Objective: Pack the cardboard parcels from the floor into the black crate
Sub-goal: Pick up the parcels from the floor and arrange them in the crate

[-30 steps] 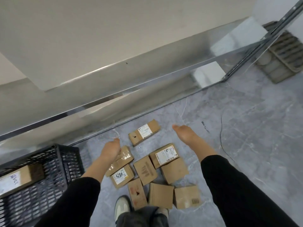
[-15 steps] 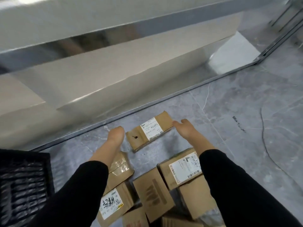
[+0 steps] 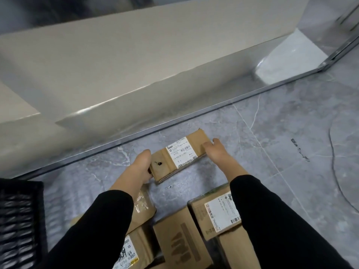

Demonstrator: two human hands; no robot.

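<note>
Two hands: left hand (image 3: 142, 166) and right hand (image 3: 215, 152) grip opposite ends of the long parcel (image 3: 178, 156); fingers mostly hidden.
Long parcel: between the hands, left at its 8 o'clock end, right at 2 o'clock.
Label (image 3: 180, 152): white; "N705" readable, rest too small.
Other parcels (image 3: 180, 241): 6 o'clock, partly under black sleeves (image 3: 272, 220).
Black crate (image 3: 21, 220): 8 o'clock, cut off.

Soft, even light came from above and left only a faint shadow on the floor (image 3: 272, 133) beside the parcel (image 3: 180, 154). Pale glare streaked the front edge of the shelf (image 3: 136, 65), and a bright patch shone at its right end. The crate (image 3: 19, 220) at the left edge was smeared with blur, and straight lines bowed toward the corners.
</note>
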